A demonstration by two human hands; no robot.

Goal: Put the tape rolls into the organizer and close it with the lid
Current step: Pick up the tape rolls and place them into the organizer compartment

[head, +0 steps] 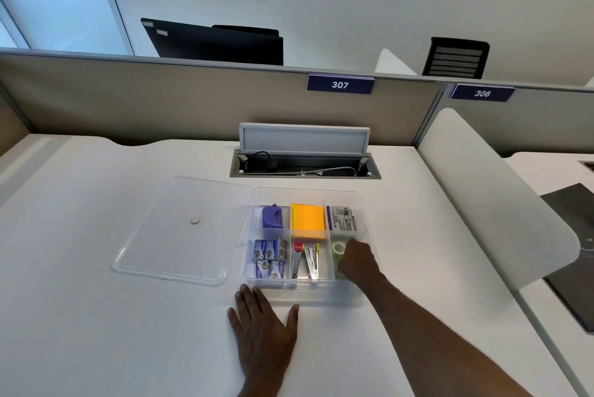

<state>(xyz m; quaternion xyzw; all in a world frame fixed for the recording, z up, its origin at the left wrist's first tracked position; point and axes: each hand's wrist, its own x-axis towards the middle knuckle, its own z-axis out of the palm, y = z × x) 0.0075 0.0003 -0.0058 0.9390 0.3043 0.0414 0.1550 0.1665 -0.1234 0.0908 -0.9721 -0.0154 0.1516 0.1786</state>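
Observation:
A clear plastic organizer (364,213) with several compartments stands open in the middle of the white desk. Its clear lid (167,255) lies flat on the desk just to its left. Clear tape rolls (337,249) sit in the organizer's front right compartment. My right hand (358,260) reaches into that compartment with its fingers curled over the rolls; whether it grips one is hidden. My left hand (263,322) lies flat and spread on the desk, fingertips at the organizer's front left corner.
Other compartments hold a purple sharpener (272,217), orange sticky notes (308,221), staple boxes (269,257), staplers (305,260) and a packaged item (343,218). An open cable hatch (303,162) lies behind. A white divider (488,197) borders the right side.

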